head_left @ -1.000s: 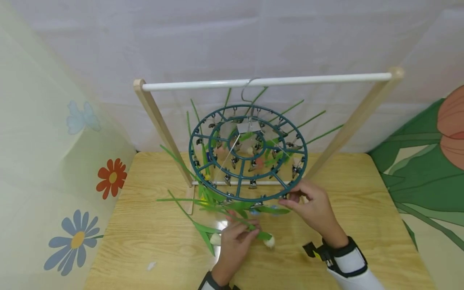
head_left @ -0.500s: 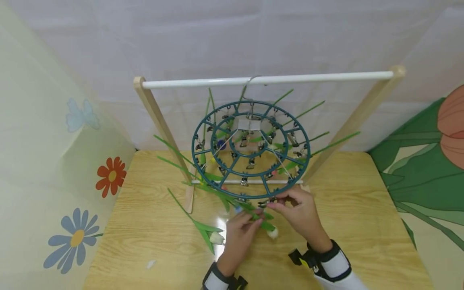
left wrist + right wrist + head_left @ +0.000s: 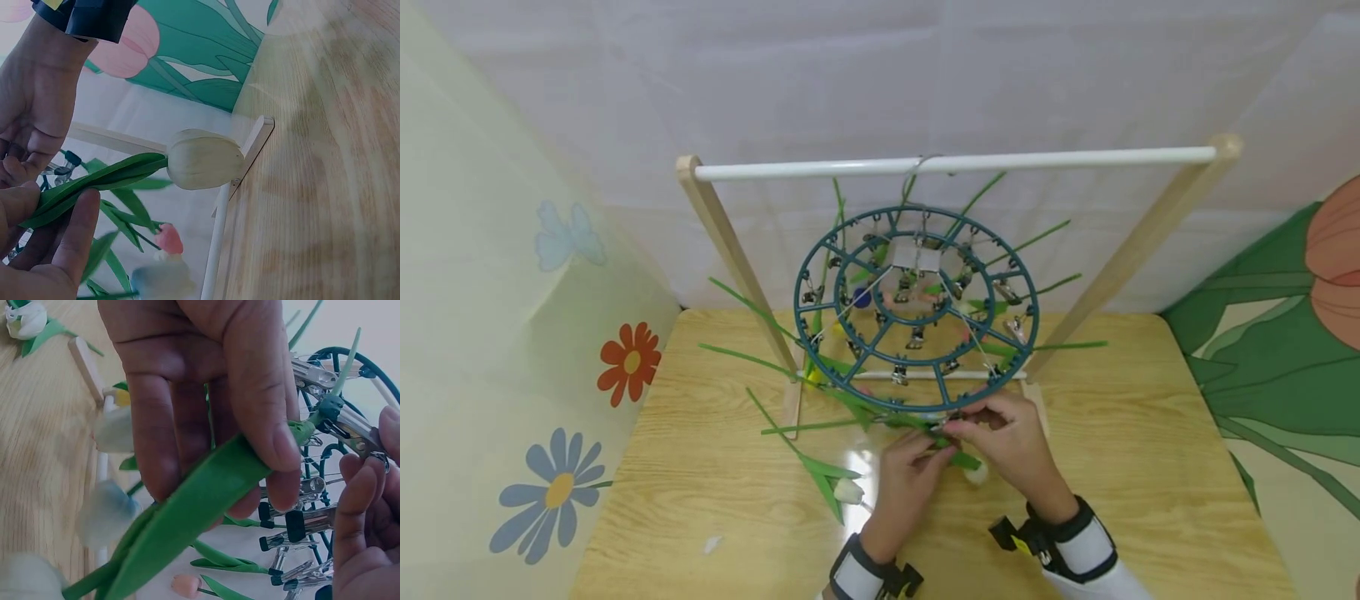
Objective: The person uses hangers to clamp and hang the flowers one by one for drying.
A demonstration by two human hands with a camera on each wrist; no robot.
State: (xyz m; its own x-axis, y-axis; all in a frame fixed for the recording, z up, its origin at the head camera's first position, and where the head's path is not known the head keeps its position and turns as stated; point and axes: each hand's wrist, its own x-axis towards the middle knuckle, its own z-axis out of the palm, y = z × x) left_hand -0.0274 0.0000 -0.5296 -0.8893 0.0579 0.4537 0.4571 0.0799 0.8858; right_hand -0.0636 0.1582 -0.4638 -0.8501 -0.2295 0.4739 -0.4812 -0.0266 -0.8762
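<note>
My left hand (image 3: 906, 483) pinches an artificial white tulip (image 3: 203, 159) by its green leaves and stem, bloom pointing down toward the table. Between the fingers of my right hand (image 3: 1011, 442) is a metal clip (image 3: 353, 431) with dark green tips, hanging from the front of a round green clip hanger (image 3: 798, 310). The clip's tips sit around the tulip's stem, just above my left thumb in the right wrist view. Both hands are close together below the ring's front rim. Other tulips hang upside down from the ring, among them a pink one (image 3: 169, 239).
The hanger hooks over a white bar (image 3: 820, 172) between two wooden posts (image 3: 1138, 242). Another white tulip (image 3: 848, 491) lies on the wooden table (image 3: 1150, 500) left of my left hand. A small white scrap (image 3: 712, 545) lies at the front left.
My right hand has moved left with the clip, to my left hand, and the ring has turned. The held tulip has shifted slightly right, and its stem now meets the clip.
</note>
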